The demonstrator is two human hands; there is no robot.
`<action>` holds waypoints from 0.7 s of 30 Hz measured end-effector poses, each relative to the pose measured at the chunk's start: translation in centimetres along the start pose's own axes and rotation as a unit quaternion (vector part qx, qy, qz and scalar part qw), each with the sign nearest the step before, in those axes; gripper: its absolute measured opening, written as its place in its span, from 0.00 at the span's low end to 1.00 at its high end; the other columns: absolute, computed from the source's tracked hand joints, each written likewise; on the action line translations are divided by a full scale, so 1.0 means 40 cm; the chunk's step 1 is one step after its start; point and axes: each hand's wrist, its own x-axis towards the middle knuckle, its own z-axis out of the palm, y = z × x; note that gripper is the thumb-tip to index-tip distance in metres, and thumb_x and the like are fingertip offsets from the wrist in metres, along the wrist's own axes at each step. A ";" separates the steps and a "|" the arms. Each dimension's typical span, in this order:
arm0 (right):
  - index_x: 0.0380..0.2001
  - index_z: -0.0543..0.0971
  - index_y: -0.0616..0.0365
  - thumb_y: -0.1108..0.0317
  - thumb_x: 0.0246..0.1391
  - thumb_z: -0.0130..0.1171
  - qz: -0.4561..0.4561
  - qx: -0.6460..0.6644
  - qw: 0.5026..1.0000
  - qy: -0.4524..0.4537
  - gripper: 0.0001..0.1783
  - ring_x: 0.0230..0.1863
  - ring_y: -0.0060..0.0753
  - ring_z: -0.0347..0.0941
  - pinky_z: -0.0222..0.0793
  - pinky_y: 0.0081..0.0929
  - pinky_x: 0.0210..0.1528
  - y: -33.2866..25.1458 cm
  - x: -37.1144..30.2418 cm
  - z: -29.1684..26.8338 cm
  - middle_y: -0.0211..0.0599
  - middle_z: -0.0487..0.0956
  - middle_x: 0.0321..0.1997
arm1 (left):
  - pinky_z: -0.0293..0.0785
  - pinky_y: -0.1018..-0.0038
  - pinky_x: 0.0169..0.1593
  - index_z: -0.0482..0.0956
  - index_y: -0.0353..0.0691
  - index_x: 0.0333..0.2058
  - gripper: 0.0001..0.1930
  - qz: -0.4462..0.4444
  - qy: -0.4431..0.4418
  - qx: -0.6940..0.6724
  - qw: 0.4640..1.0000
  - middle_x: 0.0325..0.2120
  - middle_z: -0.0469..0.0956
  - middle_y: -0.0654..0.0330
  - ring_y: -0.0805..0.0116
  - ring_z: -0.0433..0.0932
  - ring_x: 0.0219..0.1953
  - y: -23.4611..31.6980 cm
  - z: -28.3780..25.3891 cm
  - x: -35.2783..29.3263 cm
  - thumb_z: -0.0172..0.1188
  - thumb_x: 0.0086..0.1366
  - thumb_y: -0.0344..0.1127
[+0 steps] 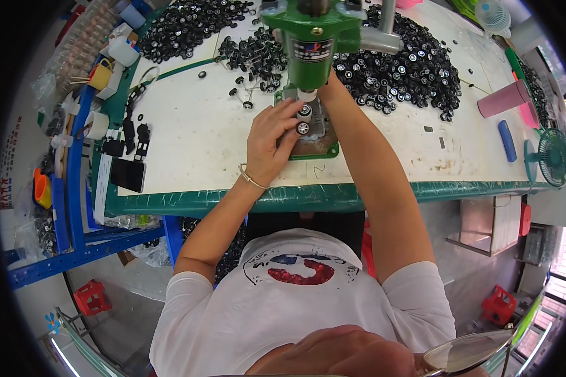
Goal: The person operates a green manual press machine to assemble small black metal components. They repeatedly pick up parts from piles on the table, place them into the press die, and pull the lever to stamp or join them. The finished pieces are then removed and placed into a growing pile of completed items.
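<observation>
Left end of the white tabletop (188, 144): a loose heap of small black wheels (185, 28), then a smaller cluster of black wheels on thin metal axles (258, 56). The bare left hand (271, 135) comes next, fingers bent, thumb and forefinger closed about two small round black wheels (302, 128); firmness of grip cannot be judged.

Risk noted: the fingertips lie close to the pale ram (307, 95) of the green metal bench press (311, 60). If the ram came down with them there, a finger could be pinched. A slack hold or tilted seating could let a wheel skew or be marked.

The two wheels are located on the press base, one nearer the person than the other, dark-rimmed with silvery spoked hubs; no damage is discernible at this size.

The right hand (331, 88) is largely hidden behind the press; its state cannot be told. Beyond lies a larger heap of black wheels with silvery hubs (402, 69).
</observation>
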 end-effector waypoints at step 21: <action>0.42 0.73 0.56 0.59 0.59 0.53 0.007 -0.065 0.997 -0.032 0.14 0.34 0.24 0.73 0.72 0.23 0.33 -0.060 0.032 0.016 0.31 0.76 0.35 | 0.56 0.59 0.60 0.78 0.41 0.32 0.07 0.027 0.016 0.038 0.999 0.52 0.75 0.62 0.61 0.73 0.52 0.000 -0.011 -0.010 0.60 0.53 0.27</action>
